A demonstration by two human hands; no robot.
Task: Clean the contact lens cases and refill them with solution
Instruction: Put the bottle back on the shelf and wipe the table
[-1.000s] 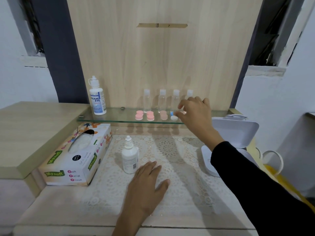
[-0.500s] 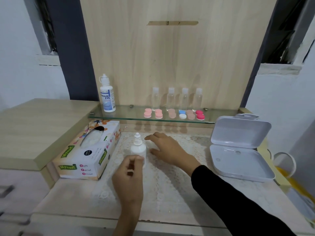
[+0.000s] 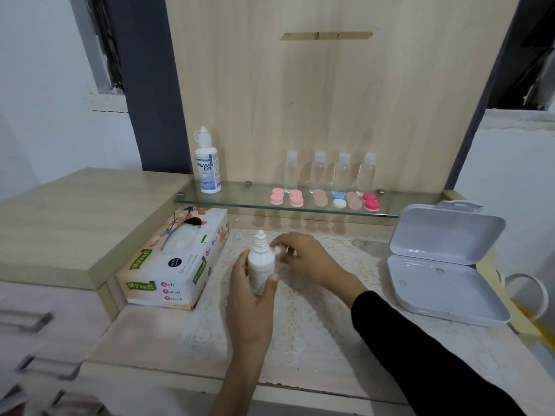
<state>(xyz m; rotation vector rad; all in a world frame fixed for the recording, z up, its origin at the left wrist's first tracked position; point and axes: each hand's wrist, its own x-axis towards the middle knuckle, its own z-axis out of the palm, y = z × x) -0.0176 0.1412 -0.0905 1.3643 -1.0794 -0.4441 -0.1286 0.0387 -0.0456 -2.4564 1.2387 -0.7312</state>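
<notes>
The small white plastic bottle of solution (image 3: 261, 265) is gripped round its middle by the left hand (image 3: 249, 295), with the fingers and thumb curled round it. It is held over the white lace mat (image 3: 300, 325), but it cannot be told if it is standing on the mat or lifted off it. The right hand (image 3: 306, 259) is held just beside the top of the bottle, and a small white bit (image 3: 277, 250) is pinched in its curled fingers. That bit is judged to be the cap, though it is too blurry to be sure. So the step in hand is judged to be the opening of the bottle. The little round lens cases (image 3: 321, 200), pink, peach, blue-and-white and red, are lined up with their lids on along the glass shelf (image 3: 240, 199) behind, well apart from both hands. No case is seen opened, so the task is judged to be near its start. Next, the cap needs to be put down somewhere safe, and a case needs to be brought down and opened. The bottle must be held tip up until then, so that nothing is spilled.
</notes>
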